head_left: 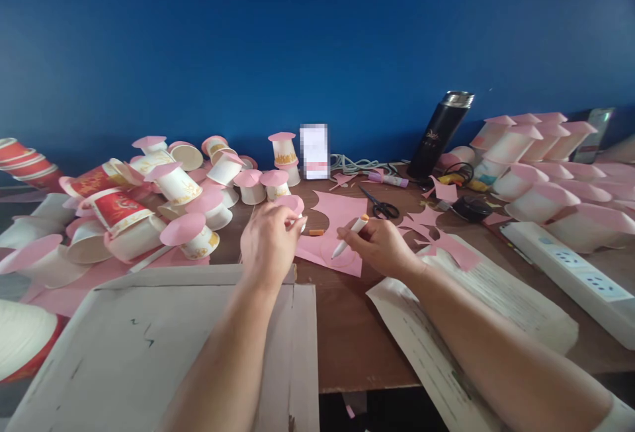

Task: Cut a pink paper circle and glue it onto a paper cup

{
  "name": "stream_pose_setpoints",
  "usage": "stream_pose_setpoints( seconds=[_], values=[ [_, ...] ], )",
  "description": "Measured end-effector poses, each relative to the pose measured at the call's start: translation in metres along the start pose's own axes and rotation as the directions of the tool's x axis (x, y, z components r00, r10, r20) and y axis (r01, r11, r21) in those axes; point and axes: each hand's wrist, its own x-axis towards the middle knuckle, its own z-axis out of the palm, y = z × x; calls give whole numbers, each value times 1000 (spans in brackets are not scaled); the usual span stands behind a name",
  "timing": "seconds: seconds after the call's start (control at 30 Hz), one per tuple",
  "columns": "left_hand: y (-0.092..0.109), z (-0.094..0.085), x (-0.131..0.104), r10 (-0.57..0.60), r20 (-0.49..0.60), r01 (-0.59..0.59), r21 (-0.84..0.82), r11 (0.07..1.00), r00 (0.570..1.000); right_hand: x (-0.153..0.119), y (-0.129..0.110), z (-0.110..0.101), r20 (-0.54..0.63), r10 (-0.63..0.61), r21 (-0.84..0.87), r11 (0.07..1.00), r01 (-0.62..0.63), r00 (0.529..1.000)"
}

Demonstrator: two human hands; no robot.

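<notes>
Right hand [384,247]: fingers closed round white marker [358,225], tip at pink sheet [332,210], well back from worktop's [342,333] front edge. Left hand [269,241]: fingers curled beside pink disc [292,203]; whether gripping, cannot tell. Apparently outlining step; next stroke likely calls for sheet held flat.

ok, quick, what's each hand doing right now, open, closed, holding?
Left hand: partly closed beside a pink disc; can't tell if it grips anything.
Right hand: closed, holding a white marker.
</notes>
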Motion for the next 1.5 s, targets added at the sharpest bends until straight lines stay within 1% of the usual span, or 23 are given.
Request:
stream_pose_setpoints(
  seconds=[0.03, 0.07, 0.1, 0.17, 0.23, 0.3, 0.4, 0.5, 0.6, 0.67, 0.73, 0.87, 0.93, 1.03, 1.1, 1.23, 1.3, 1.4, 1.5],
  values=[
    [1, -1, -1, 56, 86, -52, -45, 998, 995, -1, 0, 1, 15, -5, -20, 1000, 5, 1000],
    [3, -2, -3, 108, 187, -95, -80, 992, 976, -1, 0, 2, 22, -12, -34, 999, 13, 1000],
    [4, -2, -4, 148, 287, -124, -98, 987, 947, -2, 0, 2, 27, -20, -42, 999, 21, 999],
    [5, -1, -7, 189, 454, -162, -98, 982, 871, -2, -1, 2, 35, -32, -49, 998, 34, 999],
    [5, 1, -9, 187, 554, -180, -67, 981, 811, -2, -2, 1, 45, -48, -49, 998, 51, 998],
    [5, 3, -10, 165, 590, -191, -19, 981, 790, -1, -3, 0, 35, -75, -29, 997, 76, 997],
    [5, 5, -10, 128, 597, -194, 47, 980, 792, 2, -2, -2, -62, -93, 18, 995, 95, 994],
    [5, 6, -9, 118, 602, -186, 52, 981, 789, 4, 0, -4, -183, -71, 34, 996, 78, 981],
    [4, 7, -9, 125, 587, -185, 44, 982, 800, 6, 4, -4, -229, -47, 93, 993, 70, 972],
    [3, 9, -10, 137, 572, -196, 43, 980, 809, 8, 7, -2, -225, -40, 147, 986, 74, 974],
    [2, 11, -12, 159, 540, -218, 48, 975, 827, 9, 12, 1, -224, -49, 160, 983, 87, 973],
    [2, 15, -14, 192, 487, -247, 51, 968, 852, 11, 23, 6, -247, -70, 67, 994, 89, 966],
    [3, 15, -13, 173, 466, -225, 56, 973, 867, 13, 27, 6, -253, -77, 14, 996, 84, 964],
    [6, 17, -11, 116, 397, -151, 58, 987, 911, 14, 31, 7, -274, -92, -42, 996, 84, 957],
    [7, 20, -10, 91, 367, -120, 56, 991, 926, 14, 32, 7, -285, -101, -59, 994, 88, 953],
    [8, 30, -5, 44, 380, -100, 129, 987, 924, 15, 34, 9, -280, -107, -40, 994, 100, 954],
    [9, 35, -2, 26, 405, -98, 160, 982, 914, 15, 35, 10, -270, -108, -13, 994, 109, 957],
    [10, 41, 1, 24, 444, -111, 171, 979, 896, 14, 35, 11, -261, -103, 16, 994, 112, 960],
    [10, 42, 3, 7, 453, -92, 166, 982, 892, 14, 35, 12, -256, -104, 22, 993, 113, 961]
  ],
)
